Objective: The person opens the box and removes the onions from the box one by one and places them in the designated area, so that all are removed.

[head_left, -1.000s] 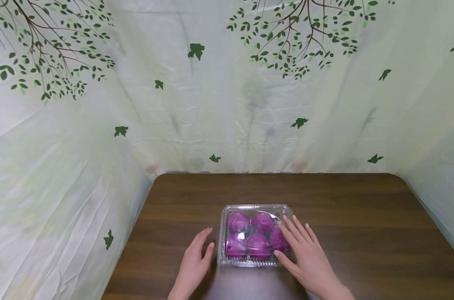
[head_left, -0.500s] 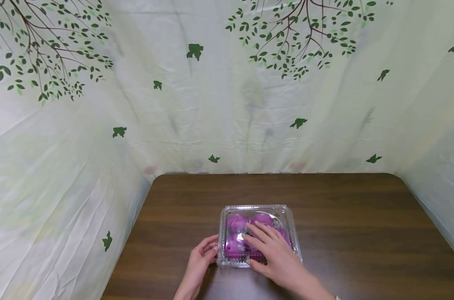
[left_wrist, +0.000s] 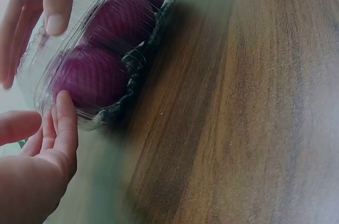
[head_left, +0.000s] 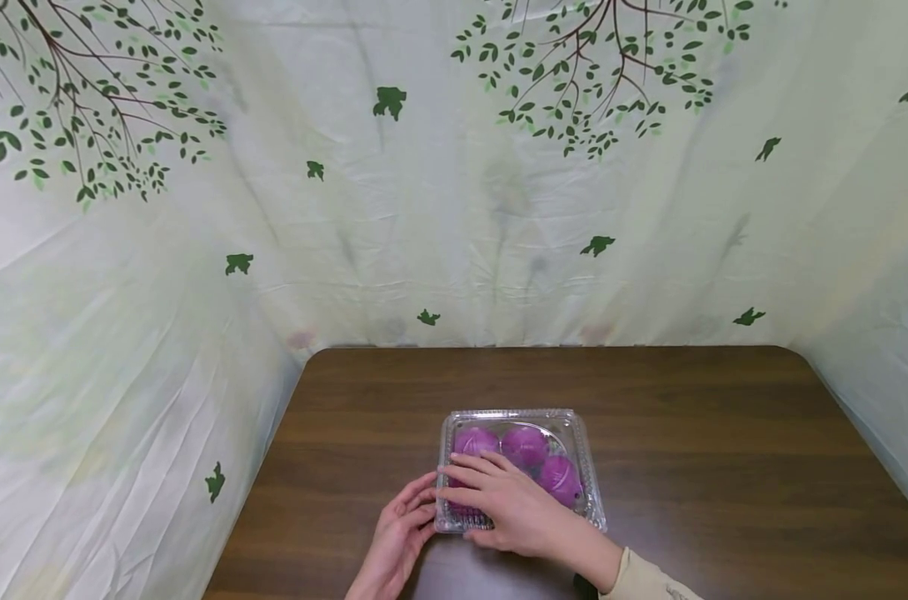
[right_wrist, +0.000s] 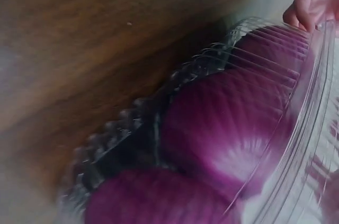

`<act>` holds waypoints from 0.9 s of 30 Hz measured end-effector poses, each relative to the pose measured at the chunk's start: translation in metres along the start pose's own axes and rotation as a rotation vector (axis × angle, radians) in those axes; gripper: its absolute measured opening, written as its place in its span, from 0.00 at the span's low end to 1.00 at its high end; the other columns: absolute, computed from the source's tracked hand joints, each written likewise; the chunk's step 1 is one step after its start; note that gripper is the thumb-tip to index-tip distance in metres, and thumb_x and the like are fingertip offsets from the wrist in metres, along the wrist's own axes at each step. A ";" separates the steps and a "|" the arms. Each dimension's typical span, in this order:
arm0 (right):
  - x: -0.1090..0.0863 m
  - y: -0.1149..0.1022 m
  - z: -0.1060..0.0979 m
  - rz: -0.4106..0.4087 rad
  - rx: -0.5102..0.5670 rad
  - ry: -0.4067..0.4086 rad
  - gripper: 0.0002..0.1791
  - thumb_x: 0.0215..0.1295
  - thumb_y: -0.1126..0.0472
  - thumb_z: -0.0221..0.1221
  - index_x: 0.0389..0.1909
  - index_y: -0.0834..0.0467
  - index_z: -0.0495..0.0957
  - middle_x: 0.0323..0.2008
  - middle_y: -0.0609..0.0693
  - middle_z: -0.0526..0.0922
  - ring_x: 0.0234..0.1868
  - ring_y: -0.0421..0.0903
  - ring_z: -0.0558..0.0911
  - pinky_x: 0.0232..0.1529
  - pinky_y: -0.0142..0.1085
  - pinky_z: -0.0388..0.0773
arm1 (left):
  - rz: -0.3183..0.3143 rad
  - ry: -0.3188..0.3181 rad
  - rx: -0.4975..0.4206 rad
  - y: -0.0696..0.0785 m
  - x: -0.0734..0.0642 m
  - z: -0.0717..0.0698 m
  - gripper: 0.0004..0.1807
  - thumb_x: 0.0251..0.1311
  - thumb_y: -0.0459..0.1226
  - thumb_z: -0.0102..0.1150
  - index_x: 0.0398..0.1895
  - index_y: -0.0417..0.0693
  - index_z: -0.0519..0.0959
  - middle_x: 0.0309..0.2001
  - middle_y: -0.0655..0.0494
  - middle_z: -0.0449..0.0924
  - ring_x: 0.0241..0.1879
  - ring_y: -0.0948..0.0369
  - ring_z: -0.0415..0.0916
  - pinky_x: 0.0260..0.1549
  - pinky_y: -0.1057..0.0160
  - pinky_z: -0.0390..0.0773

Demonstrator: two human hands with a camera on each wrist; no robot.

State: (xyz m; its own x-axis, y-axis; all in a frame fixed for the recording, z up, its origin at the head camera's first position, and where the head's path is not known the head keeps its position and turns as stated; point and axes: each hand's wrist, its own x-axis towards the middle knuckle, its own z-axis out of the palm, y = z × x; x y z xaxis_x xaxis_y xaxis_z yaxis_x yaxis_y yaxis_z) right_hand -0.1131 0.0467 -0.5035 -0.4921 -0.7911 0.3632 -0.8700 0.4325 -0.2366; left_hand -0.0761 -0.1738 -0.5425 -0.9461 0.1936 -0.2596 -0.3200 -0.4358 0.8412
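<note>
A transparent plastic clamshell box [head_left: 593,493] with a ridged rim sits on the table, its lid down. Through it show several red onions [head_left: 525,447], seen close up in the right wrist view as glossy purple onions [right_wrist: 228,134]. My left hand [head_left: 398,533] is at the box's left side, and in the left wrist view its fingertips [left_wrist: 64,107] touch the near corner while the thumb stands apart. My right hand [head_left: 510,507] reaches across the lid with extended fingers, their tips at the left rim, and covers the front left onions in the head view.
The brown wood-grain table [head_left: 724,450] extends behind the box and to both sides. A pale cloth backdrop [head_left: 499,208] printed with leafy branches hangs along the back and sides. A beige sleeve [head_left: 641,575] covers the right forearm.
My right hand has swept left across the lid, from the box's right side to its left rim. My left hand has moved in from beside the box to its left side. The box stays put.
</note>
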 end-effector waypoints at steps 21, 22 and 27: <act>0.027 0.002 0.014 -0.068 0.022 -0.024 0.16 0.48 0.49 0.71 0.40 0.45 0.84 0.46 0.37 0.82 0.61 0.43 0.71 0.66 0.56 0.60 | 0.039 -0.262 -0.147 -0.014 -0.006 -0.009 0.38 0.56 0.14 0.45 0.73 0.38 0.57 0.60 0.50 0.70 0.56 0.59 0.72 0.54 0.62 0.75; 0.027 0.002 0.015 -0.063 0.019 -0.020 0.15 0.48 0.49 0.71 0.39 0.44 0.84 0.46 0.37 0.82 0.61 0.42 0.71 0.66 0.56 0.59 | 0.043 -0.271 -0.158 -0.015 -0.006 -0.009 0.38 0.56 0.13 0.44 0.72 0.40 0.58 0.60 0.51 0.70 0.56 0.59 0.72 0.54 0.62 0.75; 0.027 0.000 0.016 -0.051 0.000 -0.023 0.12 0.48 0.48 0.70 0.35 0.42 0.84 0.43 0.35 0.81 0.59 0.41 0.71 0.65 0.56 0.60 | 0.074 -0.328 -0.199 -0.019 -0.006 -0.009 0.37 0.59 0.13 0.40 0.71 0.46 0.63 0.58 0.52 0.70 0.55 0.60 0.72 0.55 0.63 0.74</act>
State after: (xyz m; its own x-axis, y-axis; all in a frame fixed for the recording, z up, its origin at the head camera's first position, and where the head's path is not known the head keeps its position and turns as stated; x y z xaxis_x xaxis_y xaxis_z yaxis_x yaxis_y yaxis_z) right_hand -0.1263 0.0186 -0.5082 -0.4465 -0.8219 0.3537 -0.8939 0.3917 -0.2182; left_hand -0.0647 -0.1750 -0.5615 -0.9110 0.4124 -0.0092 -0.2856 -0.6145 0.7354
